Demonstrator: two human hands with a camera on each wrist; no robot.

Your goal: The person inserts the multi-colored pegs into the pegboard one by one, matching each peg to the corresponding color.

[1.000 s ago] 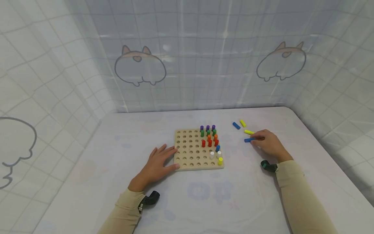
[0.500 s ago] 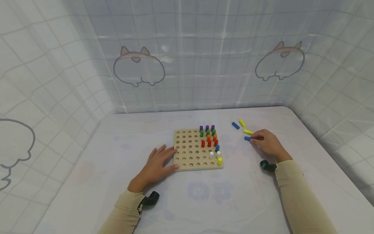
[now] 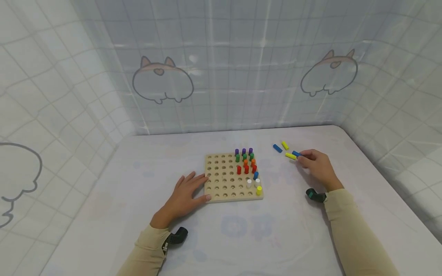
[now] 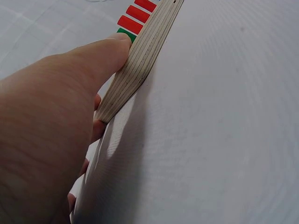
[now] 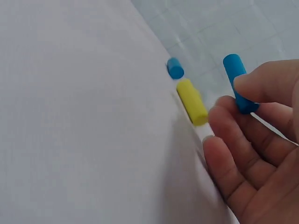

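A blue peg (image 3: 296, 153) is pinched by the R hand (image 3: 317, 168), lifted off the table (image 3: 103, 214), approx 2 o'clock of the pegboard (image 3: 221, 184). The board's 9 o'clock edge is pressed by the L hand (image 3: 184, 195), fingers flat, nothing gripped.

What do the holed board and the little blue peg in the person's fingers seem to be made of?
The board looks like unfinished plywood: its edge shows thin stacked layers, pale and matte. The blue peg in the right hand has smooth, even, slightly glossy colour, so painted wood or plastic; I cannot tell which.
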